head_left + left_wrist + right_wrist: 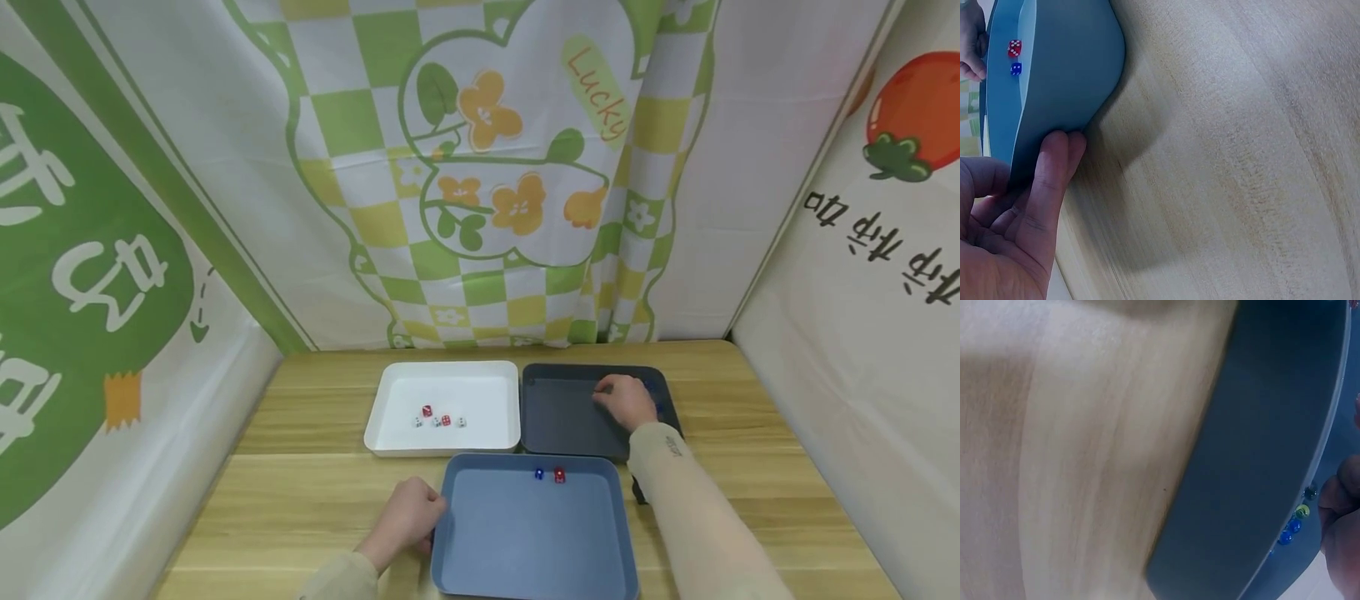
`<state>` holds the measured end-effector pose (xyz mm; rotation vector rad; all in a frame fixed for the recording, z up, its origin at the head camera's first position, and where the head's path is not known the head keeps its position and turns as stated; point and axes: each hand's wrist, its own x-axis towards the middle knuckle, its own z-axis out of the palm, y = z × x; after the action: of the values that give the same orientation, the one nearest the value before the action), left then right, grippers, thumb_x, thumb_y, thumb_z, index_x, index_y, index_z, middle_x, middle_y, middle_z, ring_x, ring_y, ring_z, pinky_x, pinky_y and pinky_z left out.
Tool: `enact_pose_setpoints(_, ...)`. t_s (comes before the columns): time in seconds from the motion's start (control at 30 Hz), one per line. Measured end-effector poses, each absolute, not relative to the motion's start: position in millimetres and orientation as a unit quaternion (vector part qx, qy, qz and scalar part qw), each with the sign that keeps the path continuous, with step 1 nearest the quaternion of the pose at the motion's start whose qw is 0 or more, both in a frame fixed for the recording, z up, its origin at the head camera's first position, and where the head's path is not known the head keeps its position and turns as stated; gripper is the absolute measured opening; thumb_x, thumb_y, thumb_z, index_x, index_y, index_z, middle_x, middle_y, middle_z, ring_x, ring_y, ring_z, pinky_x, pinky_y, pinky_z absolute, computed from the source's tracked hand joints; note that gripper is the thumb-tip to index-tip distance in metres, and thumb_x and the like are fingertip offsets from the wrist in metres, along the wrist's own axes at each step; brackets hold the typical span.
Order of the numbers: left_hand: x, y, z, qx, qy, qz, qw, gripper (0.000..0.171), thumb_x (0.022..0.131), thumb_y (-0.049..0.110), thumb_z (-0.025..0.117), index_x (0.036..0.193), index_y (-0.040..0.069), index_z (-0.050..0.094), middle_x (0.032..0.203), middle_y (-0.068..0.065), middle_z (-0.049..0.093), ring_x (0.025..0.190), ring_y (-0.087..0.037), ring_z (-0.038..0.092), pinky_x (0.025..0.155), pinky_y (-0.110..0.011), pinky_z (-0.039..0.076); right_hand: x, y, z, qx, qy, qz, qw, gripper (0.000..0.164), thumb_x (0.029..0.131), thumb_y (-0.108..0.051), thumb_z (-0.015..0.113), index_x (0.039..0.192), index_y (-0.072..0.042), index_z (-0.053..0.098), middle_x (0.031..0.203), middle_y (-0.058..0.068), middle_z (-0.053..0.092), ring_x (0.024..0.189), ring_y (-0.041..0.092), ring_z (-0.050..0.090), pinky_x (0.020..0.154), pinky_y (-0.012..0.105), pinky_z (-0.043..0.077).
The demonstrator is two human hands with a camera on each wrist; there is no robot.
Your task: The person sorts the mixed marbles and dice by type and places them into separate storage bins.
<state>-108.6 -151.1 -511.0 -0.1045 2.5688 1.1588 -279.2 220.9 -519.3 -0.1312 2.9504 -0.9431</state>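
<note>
My left hand grips the left wall of the blue-grey tray, thumb inside the rim and fingers outside, as the left wrist view shows. A blue die and a red die lie near that tray's far edge. My right hand is over the dark grey tray, thumb and fingertips close together; I cannot tell whether anything is between them. Beside this hand, in the right wrist view, small glass marbles, blue and yellow-green, lie along the tray's inner wall.
A white tray stands at the back left, holding red dice and white dice. All three trays sit close together on the wooden table. Printed curtains hang behind and at both sides.
</note>
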Motion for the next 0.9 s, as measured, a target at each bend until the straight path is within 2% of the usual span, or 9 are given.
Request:
enact_pose_setpoints(0.23,-107.9,-150.7,-511.5,-0.039,0.899,0.407,0.160,0.040,0.087,0.003,0.055,0.049,0.013,0.048,0.046,0.001,0.054,0.040,-0.014,0.061,0.043,-0.032,0.056,-280.8,217.3,-519.1,-0.026,0.952,-0.301,0.053,0.021,0.095,-0.021,0.072,0.111,-0.007,0.075,0.116,0.017,0.072,0.100,0.036,0.068,0.085,0.054,0.055)
enact_pose_setpoints(0.47,-108.3,-150.2,-511.9,-0.040,0.902,0.401,0.156,0.040,0.086,0.004,0.055,0.049,0.014,0.046,0.044,0.003,0.052,0.038,-0.013,0.060,0.042,-0.031,0.055,-281.5,221.0,-521.1,-0.021,0.955,-0.290,0.066,0.021,0.094,-0.020,0.073,0.111,-0.006,0.075,0.121,0.020,0.070,0.109,0.040,0.065,0.090,0.056,0.054)
enact_pose_setpoints(0.9,-108.2,-149.7,-510.7,-0.044,0.904,0.395,0.157,0.042,0.086,0.003,0.055,0.048,0.016,0.043,0.042,0.006,0.047,0.036,-0.010,0.057,0.041,-0.029,0.054,-280.9,226.6,-523.8,-0.006,0.955,-0.286,0.080,0.022,0.094,-0.018,0.073,0.112,-0.006,0.075,0.122,0.022,0.068,0.109,0.042,0.063,0.089,0.058,0.053)
